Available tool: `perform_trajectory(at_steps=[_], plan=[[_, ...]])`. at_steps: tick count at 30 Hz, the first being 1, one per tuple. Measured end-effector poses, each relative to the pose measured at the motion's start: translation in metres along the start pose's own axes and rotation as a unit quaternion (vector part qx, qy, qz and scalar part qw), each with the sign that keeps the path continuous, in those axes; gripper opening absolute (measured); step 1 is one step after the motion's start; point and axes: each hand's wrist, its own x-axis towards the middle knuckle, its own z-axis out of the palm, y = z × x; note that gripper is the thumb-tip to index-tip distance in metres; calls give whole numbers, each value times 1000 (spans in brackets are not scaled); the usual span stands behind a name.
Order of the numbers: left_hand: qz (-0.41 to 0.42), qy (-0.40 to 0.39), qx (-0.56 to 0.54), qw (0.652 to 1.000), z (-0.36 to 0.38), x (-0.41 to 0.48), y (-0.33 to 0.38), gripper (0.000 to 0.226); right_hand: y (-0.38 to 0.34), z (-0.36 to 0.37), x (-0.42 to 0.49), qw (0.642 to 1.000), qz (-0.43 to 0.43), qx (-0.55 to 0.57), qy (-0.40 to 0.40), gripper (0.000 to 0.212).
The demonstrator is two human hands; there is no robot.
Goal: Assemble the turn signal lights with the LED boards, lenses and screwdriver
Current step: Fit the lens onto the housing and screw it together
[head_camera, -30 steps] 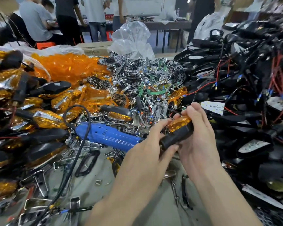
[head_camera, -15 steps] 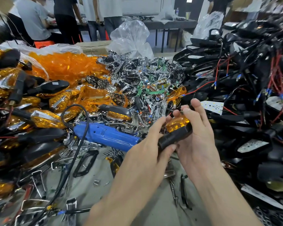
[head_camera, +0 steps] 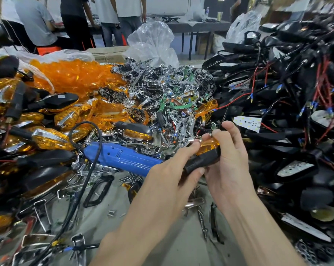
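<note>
Left hand (head_camera: 168,179) and right hand (head_camera: 231,164) grip one turn signal (head_camera: 202,161) above the parts-heaped grey desk (head_camera: 181,246); people (head_camera: 108,16) stand far behind.

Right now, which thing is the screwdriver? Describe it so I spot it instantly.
Start at the heap of orange lenses at the back left and come toward the person. Just left of the left hand lies the screwdriver, on its side. It is the only bright blue thing there, with a black cord looping over it.
</note>
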Motion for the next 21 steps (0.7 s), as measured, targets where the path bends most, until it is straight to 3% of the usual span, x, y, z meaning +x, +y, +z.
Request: perform_trajectory(at_steps=[10, 14, 21], plan=[[-10, -52, -1, 999, 5, -1, -1, 54, 5, -2, 1, 996, -51, -74, 24, 31], [-10, -79, 75, 994, 17, -1, 2, 64, 10, 1, 2, 985, -111, -108, 71, 27], [65, -34, 139, 988, 13, 0, 4, 48, 11, -2, 5, 983, -118, -88, 107, 50]])
